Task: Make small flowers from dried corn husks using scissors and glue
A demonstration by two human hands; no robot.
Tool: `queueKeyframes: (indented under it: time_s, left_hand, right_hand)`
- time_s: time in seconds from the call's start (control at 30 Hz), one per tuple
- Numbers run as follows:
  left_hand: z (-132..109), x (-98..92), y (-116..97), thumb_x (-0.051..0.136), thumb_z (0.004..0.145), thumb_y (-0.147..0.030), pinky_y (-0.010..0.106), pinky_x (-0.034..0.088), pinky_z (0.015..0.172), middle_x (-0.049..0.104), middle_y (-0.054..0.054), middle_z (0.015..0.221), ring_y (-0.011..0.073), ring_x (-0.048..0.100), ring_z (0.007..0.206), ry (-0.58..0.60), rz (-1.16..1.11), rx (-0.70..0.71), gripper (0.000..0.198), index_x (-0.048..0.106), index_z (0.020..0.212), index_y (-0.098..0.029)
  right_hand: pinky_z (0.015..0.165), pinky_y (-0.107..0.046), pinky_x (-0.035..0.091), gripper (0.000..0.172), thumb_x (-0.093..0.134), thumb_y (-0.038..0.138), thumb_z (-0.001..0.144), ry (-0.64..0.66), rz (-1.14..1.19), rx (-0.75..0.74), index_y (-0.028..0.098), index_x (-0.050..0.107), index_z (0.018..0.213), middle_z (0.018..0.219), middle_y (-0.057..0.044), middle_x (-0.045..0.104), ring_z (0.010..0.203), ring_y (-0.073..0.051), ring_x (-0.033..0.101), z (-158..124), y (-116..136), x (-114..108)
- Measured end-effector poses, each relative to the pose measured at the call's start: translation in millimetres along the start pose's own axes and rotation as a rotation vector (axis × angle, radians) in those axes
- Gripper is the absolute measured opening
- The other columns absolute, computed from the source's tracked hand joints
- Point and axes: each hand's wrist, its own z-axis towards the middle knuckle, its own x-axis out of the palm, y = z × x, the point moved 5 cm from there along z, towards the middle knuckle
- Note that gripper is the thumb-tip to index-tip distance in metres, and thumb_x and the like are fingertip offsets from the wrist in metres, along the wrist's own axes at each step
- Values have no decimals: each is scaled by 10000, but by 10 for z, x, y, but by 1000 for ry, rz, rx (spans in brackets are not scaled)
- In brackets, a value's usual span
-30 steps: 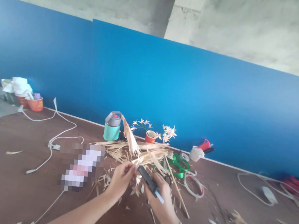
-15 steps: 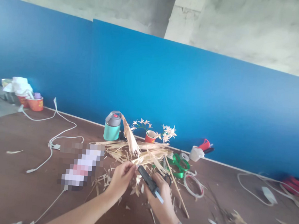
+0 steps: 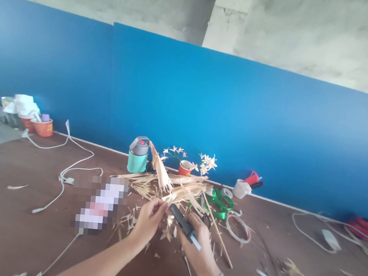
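Note:
My right hand is wrapped round a black hot glue gun, with a pale glue stick poking out of its back end. The gun's nozzle points away to the upper left and meets the fingertips of my left hand. Thumb and forefinger of that hand are pinched together; what lies between them is too small to make out. Just beyond both hands spreads a heap of dry, straw-coloured husks. Pale petal-like scraps lie on the brown table below them.
Behind the husks stand a teal flask and a paper cup with pale flowers. Green ribbon, a clear tubing coil and a thin stick lie to the right. White cables cross the left side. A blue partition closes off the back.

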Motion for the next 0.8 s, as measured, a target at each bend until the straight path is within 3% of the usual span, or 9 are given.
queueKeyframes:
  time_s: [0.5, 0.67, 0.8]
  left_hand:
    - [9, 8, 78, 507, 784, -475, 215, 327, 460, 567, -24, 543, 125, 488, 458, 9, -25, -37, 330, 563, 656, -177]
    - [12, 1, 76, 498, 794, -476, 217, 333, 478, 571, -17, 565, 135, 502, 491, 5, -3, 5, 331, 578, 680, -175]
    - [9, -7, 58, 485, 802, -475, 224, 348, 497, 579, -11, 577, 143, 511, 516, -6, 18, 38, 340, 587, 682, -174]
  right_hand:
    - [560, -222, 393, 75, 518, 145, 715, 0, 6, -8, 194, 499, 662, 667, 0, 567, 591, -139, 523, -4, 4, -7]
    - [550, -225, 391, 111, 540, 200, 729, -12, -8, 4, 197, 484, 633, 629, 7, 560, 573, -142, 523, -15, 15, -35]
    - [549, -235, 414, 71, 533, 238, 754, -27, 87, 67, 191, 561, 709, 648, -6, 602, 581, -153, 535, -7, -24, -30]
